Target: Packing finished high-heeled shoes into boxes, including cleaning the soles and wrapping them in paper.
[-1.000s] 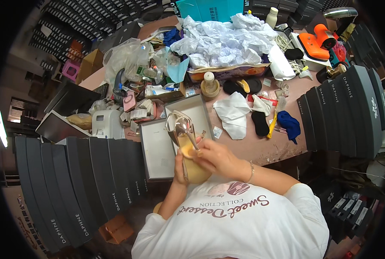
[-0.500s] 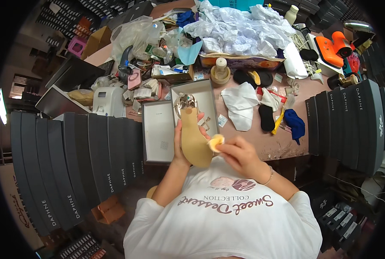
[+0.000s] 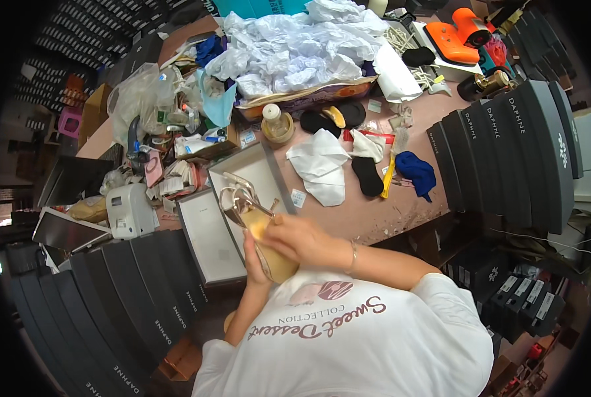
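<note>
A tan-soled sandal (image 3: 279,266) with shiny metallic straps is tilted in front of my chest, its strapped end over an open shoebox (image 3: 267,162). My left hand (image 3: 254,263) grips the sandal along its left edge. Against the flat tan sole, my right hand (image 3: 302,239) presses with closed fingers, slightly blurred. A yellowish soft pad (image 3: 260,229) shows partly under those fingers; the rest of it is hidden. The box's lid (image 3: 209,231) lies to the left of the box.
Stacked dark shoeboxes (image 3: 133,284) stand at my left, more boxes (image 3: 514,155) at my right. White cloth (image 3: 318,165), black pads (image 3: 369,175) and a blue cloth (image 3: 416,174) lie right of the open box. Farther back are a dispenser bottle (image 3: 272,114) and crumpled white paper (image 3: 302,49).
My right hand has brought the yellowish pad from beside the sandal onto its sole, toward the strapped end. The sandal has tilted leftward, and the whole view has turned.
</note>
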Motion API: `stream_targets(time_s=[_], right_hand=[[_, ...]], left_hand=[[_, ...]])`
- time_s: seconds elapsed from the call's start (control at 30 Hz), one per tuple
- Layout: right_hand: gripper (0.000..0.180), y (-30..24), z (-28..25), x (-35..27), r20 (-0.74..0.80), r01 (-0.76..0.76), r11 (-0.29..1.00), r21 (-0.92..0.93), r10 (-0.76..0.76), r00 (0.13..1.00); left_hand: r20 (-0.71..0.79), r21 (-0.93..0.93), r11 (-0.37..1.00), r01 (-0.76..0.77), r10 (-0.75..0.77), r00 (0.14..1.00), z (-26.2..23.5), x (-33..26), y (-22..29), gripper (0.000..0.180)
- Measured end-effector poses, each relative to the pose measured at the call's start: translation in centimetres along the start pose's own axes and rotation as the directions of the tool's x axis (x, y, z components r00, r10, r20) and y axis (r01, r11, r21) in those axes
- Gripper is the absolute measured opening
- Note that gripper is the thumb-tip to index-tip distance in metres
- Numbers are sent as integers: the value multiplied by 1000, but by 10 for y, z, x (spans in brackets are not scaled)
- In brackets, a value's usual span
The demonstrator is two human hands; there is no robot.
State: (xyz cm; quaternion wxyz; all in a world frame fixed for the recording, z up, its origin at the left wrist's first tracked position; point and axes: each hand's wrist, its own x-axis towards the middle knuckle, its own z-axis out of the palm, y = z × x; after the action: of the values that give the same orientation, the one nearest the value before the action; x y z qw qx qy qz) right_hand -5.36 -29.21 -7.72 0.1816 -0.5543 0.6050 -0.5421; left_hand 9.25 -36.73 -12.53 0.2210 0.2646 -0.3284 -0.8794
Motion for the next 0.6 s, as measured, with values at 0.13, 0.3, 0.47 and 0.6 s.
stream_targets(time_s=[0.13,0.3,0.47,0.6], right_hand=[[13,20,-21,-11,111,-175,982,-78,183,977],[11,131,-96,-30,-280,-381,876,-294,302,911],[38,183,-179,-13,-294,-425,678,-599,307,905],[57,107,-134,3,157,-459,887,58,445,881]], left_hand=[[24,-89,991,102,-100,995,13,7,-1,68],[-9,-164,972,169,-173,985,42,27,20,73],[25,-296,930,216,-219,975,51,58,29,71],[-55,-368,924,105,-134,989,50,58,31,66]])
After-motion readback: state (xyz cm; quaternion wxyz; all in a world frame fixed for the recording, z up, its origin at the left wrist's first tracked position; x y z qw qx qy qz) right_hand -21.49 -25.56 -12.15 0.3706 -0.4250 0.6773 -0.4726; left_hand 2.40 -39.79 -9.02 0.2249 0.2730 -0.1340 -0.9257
